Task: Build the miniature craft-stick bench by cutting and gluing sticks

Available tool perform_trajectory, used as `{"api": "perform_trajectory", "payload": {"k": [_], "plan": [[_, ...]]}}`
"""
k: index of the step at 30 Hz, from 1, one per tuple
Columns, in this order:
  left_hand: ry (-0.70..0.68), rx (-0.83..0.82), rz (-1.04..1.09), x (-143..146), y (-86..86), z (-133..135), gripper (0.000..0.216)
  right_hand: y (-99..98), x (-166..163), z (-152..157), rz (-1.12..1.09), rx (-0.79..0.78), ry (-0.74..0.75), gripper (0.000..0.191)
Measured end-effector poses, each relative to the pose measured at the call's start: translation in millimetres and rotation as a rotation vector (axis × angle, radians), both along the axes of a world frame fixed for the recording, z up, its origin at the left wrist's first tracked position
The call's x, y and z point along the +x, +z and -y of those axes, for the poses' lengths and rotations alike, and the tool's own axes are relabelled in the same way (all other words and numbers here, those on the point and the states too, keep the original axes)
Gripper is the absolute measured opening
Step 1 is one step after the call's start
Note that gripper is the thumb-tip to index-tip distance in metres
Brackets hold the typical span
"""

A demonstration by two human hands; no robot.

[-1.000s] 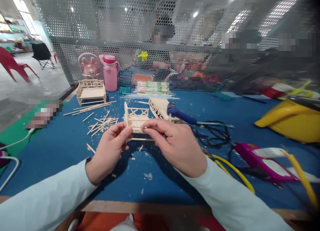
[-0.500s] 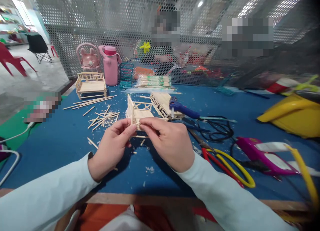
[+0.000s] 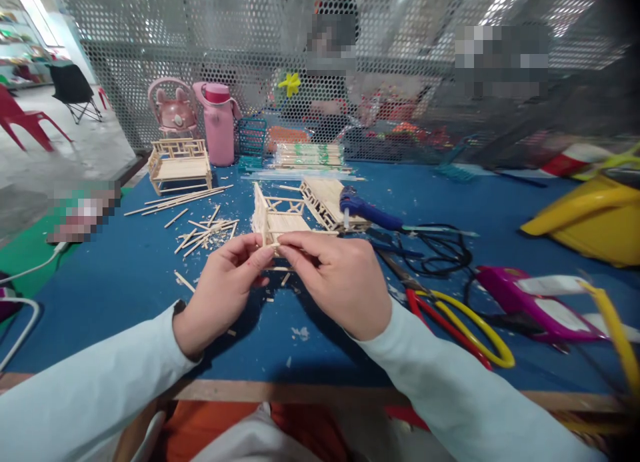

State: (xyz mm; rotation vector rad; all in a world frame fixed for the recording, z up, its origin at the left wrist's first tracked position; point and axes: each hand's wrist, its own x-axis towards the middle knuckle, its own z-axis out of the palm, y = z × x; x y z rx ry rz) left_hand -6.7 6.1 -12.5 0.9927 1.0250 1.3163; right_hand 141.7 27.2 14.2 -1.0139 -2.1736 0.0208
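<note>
Both hands (image 3: pixel 223 285) (image 3: pixel 345 282) pinch close together, forearms (image 3: pixel 115 382) (image 3: pixel 450 375) angled inward.

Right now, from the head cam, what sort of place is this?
Likely a craft workshop: the blue-topped table bears loose thin pale wooden sticks, a miniature furniture-like pale wooden frame and what looks like a blue glue gun.

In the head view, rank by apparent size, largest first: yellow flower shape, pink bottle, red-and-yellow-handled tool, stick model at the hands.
1. Red-and-yellow-handled tool
2. Stick model and pink bottle: too close to rank, as the model is partly hidden
3. Yellow flower shape
</note>
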Motion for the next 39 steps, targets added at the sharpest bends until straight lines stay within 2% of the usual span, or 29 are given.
{"api": "perform_trajectory", "payload": {"k": [5,10,19,23,25,27,30,33,36,39], "plan": [[-0.007,-0.044,0.067,0.0,-1.3,-0.6,0.03,0.2,0.8,-2.2,0.015,0.014,0.004,0.018],[-0.011,-0.009,0.11,0.3,-1.6,0.1,0.028,3.7,5.2,-4.4,0.044,0.013,0.044,0.02],[0.017,0.059,-0.062,-0.7,1.5,-5.6,0.019,0.6,2.4,-5.0,0.044,0.032,0.09,0.019],[0.043,0.035,-0.004,-4.3,2.9,-9.3,0.018,6.4,11.1,-2.1,-0.003,0.095,0.13,0.018],[0.05,0.021,0.04,-6.0,3.1,-12.1,0.019,8.9,19.3,-2.2,0.114,0.028,0.207,0.016],[0.047,0.002,0.064,-7.0,3.4,-14.7,0.02,8.7,26.7,-3.9,0.339,-0.107,0.25,0.014],[0.028,-0.034,0.042,-7.2,3.5,-16.6,0.019,4.0,31.5,-7.1,0.613,-0.266,0.164,0.015],[0.031,-0.051,0.02,-6.7,2.9,-16.6,0.02,-1.5,29.0,-7.6,0.73,-0.295,0.035,0.019],[0.06,-0.041,0.037,-6.3,1.6,-16.4,0.022,-3.8,24.6,-6.2,0.753,-0.256,-0.061,0.021],[0.077,-0.03,0.051,-6.4,0.2,-17.3,0.023,-2.8,21.9,-4.9,0.639,-0.232,-0.028,0.018]]}}
